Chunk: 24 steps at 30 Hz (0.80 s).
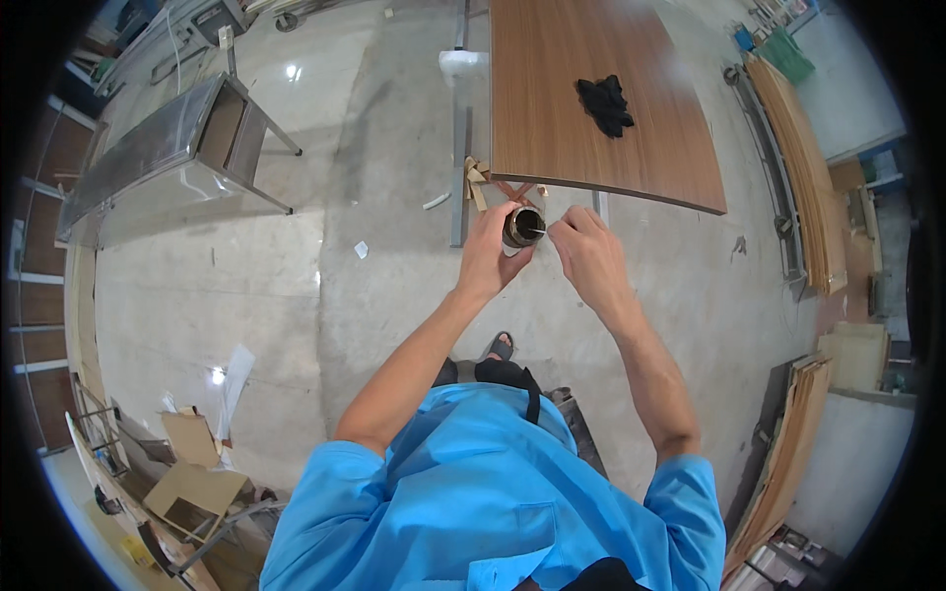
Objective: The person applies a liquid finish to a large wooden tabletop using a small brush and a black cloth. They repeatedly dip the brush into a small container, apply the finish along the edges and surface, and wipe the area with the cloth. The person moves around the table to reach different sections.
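Note:
My left hand (485,254) is closed around the side of a small round open can (513,229) with a dark inside, held up in front of my body. Fingers pinched, my right hand (591,261) is just right of the can's mouth. From its fingertips a thin pale stick (538,231) reaches into the can; its far end is lost in the dark. Beyond both hands stands a brown wood-grain table (552,118), with a pair of black gloves (605,105) lying on its top.
Scraps of wood (476,177) lie by the table's left edge. A metal-sided table (148,163) stands at the far left. Tall boards (803,177) lean along the right side. Cardboard (197,488) and a folding chair frame (217,542) are at the lower left.

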Available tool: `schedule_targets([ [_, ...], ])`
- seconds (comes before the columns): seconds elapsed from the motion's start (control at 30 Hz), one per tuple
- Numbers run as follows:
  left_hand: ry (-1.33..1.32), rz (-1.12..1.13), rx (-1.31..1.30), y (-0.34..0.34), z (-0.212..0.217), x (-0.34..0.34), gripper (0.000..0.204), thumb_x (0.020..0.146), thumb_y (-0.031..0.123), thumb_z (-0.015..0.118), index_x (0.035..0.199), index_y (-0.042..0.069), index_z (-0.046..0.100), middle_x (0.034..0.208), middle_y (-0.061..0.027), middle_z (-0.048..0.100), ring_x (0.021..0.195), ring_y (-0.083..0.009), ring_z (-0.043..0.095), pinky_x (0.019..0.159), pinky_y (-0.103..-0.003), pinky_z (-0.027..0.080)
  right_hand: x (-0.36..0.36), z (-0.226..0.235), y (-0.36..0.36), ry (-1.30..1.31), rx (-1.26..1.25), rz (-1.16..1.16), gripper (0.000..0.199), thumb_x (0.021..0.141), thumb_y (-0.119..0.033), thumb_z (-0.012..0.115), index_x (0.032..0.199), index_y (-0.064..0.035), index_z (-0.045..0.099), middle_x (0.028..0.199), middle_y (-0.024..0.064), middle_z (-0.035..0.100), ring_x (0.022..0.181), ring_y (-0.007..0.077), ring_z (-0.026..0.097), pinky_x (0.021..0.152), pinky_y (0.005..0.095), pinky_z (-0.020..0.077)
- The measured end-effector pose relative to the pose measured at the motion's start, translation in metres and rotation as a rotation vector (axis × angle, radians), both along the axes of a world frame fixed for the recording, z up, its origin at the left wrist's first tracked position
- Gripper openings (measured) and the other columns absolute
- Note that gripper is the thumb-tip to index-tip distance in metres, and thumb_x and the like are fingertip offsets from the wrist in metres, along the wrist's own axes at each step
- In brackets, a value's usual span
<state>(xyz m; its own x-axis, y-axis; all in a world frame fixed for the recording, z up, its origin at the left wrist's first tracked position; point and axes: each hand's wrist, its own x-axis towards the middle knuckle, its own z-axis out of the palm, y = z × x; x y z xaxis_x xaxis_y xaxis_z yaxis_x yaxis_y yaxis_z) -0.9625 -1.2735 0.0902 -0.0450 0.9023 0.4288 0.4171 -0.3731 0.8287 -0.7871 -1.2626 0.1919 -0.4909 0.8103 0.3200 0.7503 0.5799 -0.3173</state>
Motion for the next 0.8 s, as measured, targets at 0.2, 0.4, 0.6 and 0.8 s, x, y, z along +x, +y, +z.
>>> schedule_targets([
  [0.2, 0.031, -0.002, 0.021, 0.014, -0.007, 0.022, 0.068, 0.073, 0.002, 0.09, 0.132, 0.005, 0.056, 0.123, -0.0157, 0.066, 0.114, -0.0372, 0.064, 0.098, -0.043, 0.052, 0.026, -0.003, 0.014, 0.056, 0.032, -0.001, 0.006, 0.087, 0.0, 0.069, 0.091, -0.0028, 0.066, 0.091, 0.0122, 0.059, 0.09, 0.034, 0.063, 0.072, 0.0466, 0.0514],
  [0.4, -0.124, -0.068, -0.117, 0.02, -0.016, 0.04, 0.077, 0.069, 0.0, 0.09, 0.137, 0.007, 0.055, 0.127, -0.0162, 0.064, 0.118, -0.0367, 0.062, 0.102, -0.043, 0.052, 0.042, -0.003, 0.022, 0.064, 0.111, -0.008, 0.008, 0.085, 0.0, 0.071, 0.086, -0.0038, 0.064, 0.088, 0.0119, 0.057, 0.089, 0.0343, 0.063, 0.072, 0.0467, 0.0513],
  [0.6, -0.003, 0.005, 0.003, 0.017, -0.004, 0.046, 0.068, 0.077, 0.008, 0.089, 0.136, 0.006, 0.054, 0.12, -0.0167, 0.065, 0.113, -0.0376, 0.062, 0.097, -0.045, 0.051, 0.056, 0.007, 0.018, 0.106, 0.081, 0.016, 0.008, 0.088, -0.003, 0.067, 0.096, -0.003, 0.068, 0.091, 0.0105, 0.059, 0.091, 0.0315, 0.063, 0.07, 0.0473, 0.0536],
  [0.8, 0.001, 0.029, 0.009, 0.01, -0.004, 0.057, 0.066, 0.078, 0.005, 0.088, 0.135, 0.005, 0.055, 0.123, -0.0183, 0.065, 0.113, -0.0375, 0.063, 0.098, -0.044, 0.051, 0.065, 0.009, 0.015, 0.074, 0.094, 0.016, 0.008, 0.09, -0.002, 0.066, 0.097, -0.0028, 0.068, 0.095, 0.0117, 0.06, 0.094, 0.0331, 0.064, 0.073, 0.0456, 0.0544],
])
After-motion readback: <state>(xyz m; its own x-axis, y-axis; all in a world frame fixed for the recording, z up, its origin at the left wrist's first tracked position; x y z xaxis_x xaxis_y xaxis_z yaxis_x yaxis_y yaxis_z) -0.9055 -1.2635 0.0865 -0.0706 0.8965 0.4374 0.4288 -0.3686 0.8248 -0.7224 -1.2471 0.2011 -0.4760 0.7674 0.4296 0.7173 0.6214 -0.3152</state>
